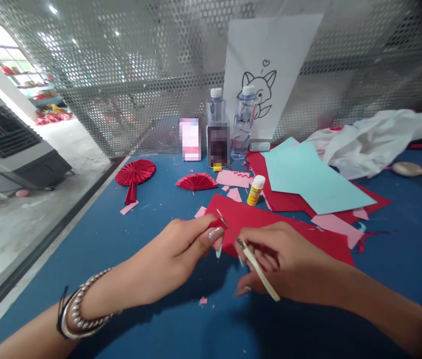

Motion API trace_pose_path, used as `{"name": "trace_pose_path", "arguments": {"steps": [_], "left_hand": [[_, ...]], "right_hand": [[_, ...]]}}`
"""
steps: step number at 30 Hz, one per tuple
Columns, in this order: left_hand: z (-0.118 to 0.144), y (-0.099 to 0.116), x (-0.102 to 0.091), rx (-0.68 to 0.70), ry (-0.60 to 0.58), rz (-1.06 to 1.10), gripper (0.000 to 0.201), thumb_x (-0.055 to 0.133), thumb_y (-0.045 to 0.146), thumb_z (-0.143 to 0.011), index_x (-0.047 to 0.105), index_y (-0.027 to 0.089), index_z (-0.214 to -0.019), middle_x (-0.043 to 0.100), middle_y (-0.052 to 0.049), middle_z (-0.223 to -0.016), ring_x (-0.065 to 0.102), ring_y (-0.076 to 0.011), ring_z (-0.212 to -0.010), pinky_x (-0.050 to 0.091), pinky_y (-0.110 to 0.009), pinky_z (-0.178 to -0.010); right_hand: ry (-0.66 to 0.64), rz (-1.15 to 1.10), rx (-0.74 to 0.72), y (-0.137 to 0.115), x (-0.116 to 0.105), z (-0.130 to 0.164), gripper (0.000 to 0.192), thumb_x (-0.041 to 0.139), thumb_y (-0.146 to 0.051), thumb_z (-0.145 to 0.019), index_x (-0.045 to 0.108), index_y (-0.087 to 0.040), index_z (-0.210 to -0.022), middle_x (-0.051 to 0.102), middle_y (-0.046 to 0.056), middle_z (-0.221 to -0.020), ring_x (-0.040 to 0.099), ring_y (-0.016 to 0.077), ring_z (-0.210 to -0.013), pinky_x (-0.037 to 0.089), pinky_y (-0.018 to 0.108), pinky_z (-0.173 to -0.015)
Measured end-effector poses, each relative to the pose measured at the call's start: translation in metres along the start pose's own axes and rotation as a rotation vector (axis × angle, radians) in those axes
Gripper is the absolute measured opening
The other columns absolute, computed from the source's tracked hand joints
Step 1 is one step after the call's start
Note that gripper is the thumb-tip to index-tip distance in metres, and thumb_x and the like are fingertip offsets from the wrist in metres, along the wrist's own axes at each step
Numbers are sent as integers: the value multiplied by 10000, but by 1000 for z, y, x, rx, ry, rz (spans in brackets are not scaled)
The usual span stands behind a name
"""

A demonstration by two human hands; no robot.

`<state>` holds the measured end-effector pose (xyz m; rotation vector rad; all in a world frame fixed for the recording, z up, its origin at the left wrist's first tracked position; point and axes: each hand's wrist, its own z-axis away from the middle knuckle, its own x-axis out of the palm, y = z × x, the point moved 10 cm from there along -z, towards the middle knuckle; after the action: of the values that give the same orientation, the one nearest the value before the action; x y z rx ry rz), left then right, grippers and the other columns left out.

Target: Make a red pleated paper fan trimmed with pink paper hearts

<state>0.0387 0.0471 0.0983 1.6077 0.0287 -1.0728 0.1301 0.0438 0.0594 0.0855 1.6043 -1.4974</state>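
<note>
Just beyond scissors (249, 255), glue stick (255, 191), half-round fan (197, 183), two bottles (242, 130)

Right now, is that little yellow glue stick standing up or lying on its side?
Standing up: the glue stick has its white cap at the top and its yellow label below.

"What circled the left wrist (123, 285)?"
"There were silvery beads (76, 308), a smooth bangle (69, 331) and a black cord (60, 323)."
"And the thumbnails (216, 232)?"
"They looked glossy and greyish."
</note>
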Motion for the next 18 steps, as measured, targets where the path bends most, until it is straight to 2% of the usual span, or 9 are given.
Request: {"name": "trace_pose_path", "arguments": {"steps": [3, 7, 10, 14, 18], "left_hand": [[0, -1, 2, -1, -20, -2, 292, 280, 342, -955, 411, 188, -744, 364, 73, -618, 301, -69, -544, 290, -186, -556], [2, 2, 7, 17, -60, -26, 265, 287, 314, -957, 434, 195, -772, 386, 75, -617, 331, -67, -547, 293, -179, -553], [3, 5, 6, 43, -48, -66, 227, 318, 276, -954, 457, 204, -789, 427, 81, -633, 380, -60, -577, 303, -165, -585], [3, 7, 7, 65, -41, -110, 221, 333, 248, -949, 470, 201, -783, 445, 79, -635, 390, -64, -587, 301, -170, -602], [1, 6, 9, 74, -62, -74, 237, 319, 254, -949, 464, 193, -772, 431, 73, -623, 364, -71, -557, 293, -179, -570]], "right_hand": [[-23, -22, 0, 2, 2, 0, 493, 631, -616, -622, 378, -193, -610, 373, -75, -537, 277, 73, -502, 236, 198, -426], [-34, -34, 32, 4, 5, -1, 430, 625, -575, -650, 429, -193, -631, 385, -69, -532, 298, 74, -490, 241, 196, -419], [-10, 15, -7, 0, 8, -2, 365, 611, -508, -688, 451, -185, -626, 391, -63, -513, 295, 72, -470, 229, 205, -413], [108, 76, -167, -12, 7, 0, 282, 536, -423, -768, 480, -176, -643, 358, -61, -495, 262, 70, -456, 206, 215, -414], [262, 85, -265, -17, 3, 4, 308, 508, -328, -785, 369, -183, -552, 309, -63, -477, 223, 61, -439, 183, 222, -406]]}}
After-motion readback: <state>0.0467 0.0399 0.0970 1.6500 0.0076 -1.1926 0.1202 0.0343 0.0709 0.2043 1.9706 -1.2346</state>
